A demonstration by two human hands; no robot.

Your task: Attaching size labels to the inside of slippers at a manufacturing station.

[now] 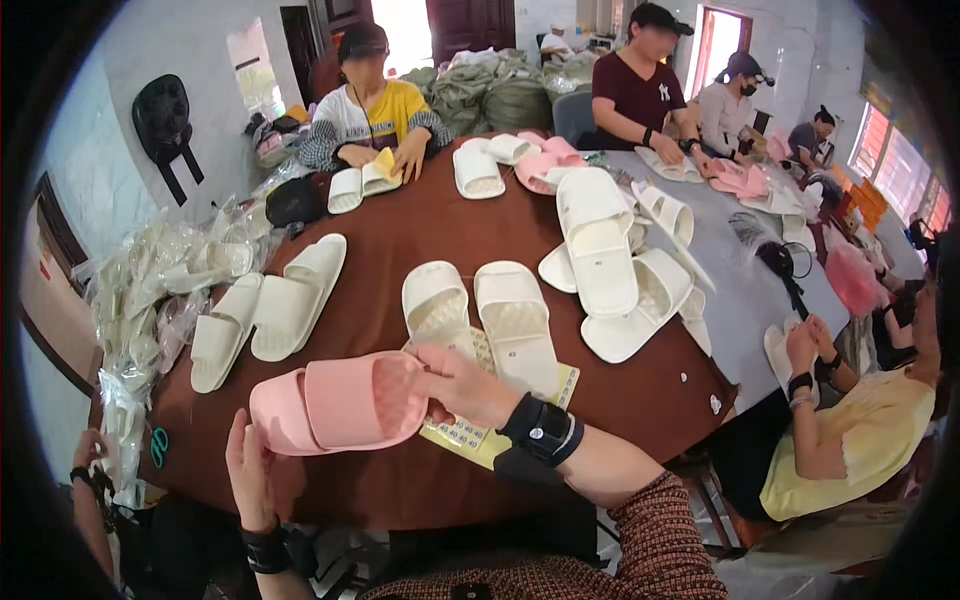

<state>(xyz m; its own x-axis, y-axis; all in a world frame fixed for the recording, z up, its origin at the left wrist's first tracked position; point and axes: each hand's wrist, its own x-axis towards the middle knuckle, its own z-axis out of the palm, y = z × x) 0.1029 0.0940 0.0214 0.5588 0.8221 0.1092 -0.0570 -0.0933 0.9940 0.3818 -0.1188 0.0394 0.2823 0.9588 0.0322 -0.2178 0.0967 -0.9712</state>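
Observation:
A pair of pink slide slippers [342,402], one overlapping the other, is held up above the near part of the table. My right hand [462,385] grips their right end, its thumb and fingers closed round the sole. My left hand [250,472] supports their left end from beside and below, fingers against the pink surface. Just beyond lie two white slippers, the left one [437,295] partly covered by my right hand and the right one [515,325] in fuller view. Under them is a yellow sheet of stickers [568,385], partly hidden by my right hand and wrist.
White slippers [297,305] lie at left; a pile of white slippers [600,250] is at right. Bagged slippers [150,290] heap along the left edge, near teal scissors [159,447]. Across the brown table [380,235] a person [375,110] handles slippers; other people work at right.

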